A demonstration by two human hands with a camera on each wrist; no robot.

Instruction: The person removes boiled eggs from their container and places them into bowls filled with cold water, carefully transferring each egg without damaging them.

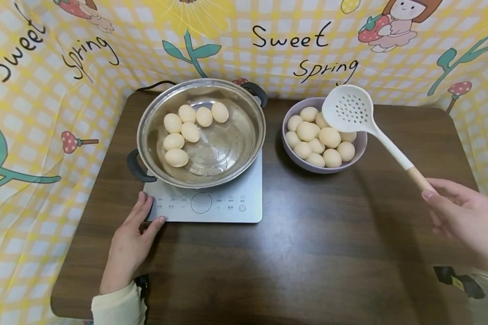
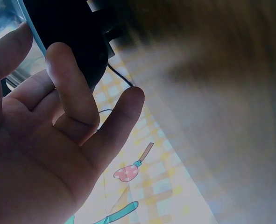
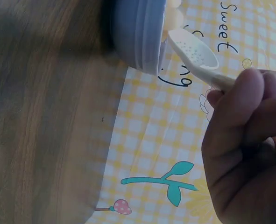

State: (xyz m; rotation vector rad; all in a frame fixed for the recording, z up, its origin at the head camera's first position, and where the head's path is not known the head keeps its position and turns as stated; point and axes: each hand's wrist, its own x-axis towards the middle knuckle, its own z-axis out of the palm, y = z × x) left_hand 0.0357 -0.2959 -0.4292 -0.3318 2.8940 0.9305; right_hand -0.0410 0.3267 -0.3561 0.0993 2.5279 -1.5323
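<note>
My right hand [image 1: 465, 214] grips the wooden handle of a white perforated skimmer [image 1: 347, 108]. The skimmer's round head overlaps the back right rim of a purple bowl [image 1: 321, 170] heaped with cream-coloured eggs [image 1: 329, 137]; no egg lies on it. My left hand [image 1: 132, 241] rests at the front left corner of a silver induction cooker [image 1: 256, 214], thumb on the front edge and fingers along the left side. On the cooker stands a wide steel pot [image 1: 227, 174] with several eggs [image 1: 191, 132] grouped at its left and back.
The pot's black side handles [image 1: 136, 168] stick out at front left and back right. A black cord [image 1: 154, 85] runs behind the pot. Yellow checked cloth [image 1: 236, 58] rises along the back and sides of the dark wooden table [image 1: 309, 253].
</note>
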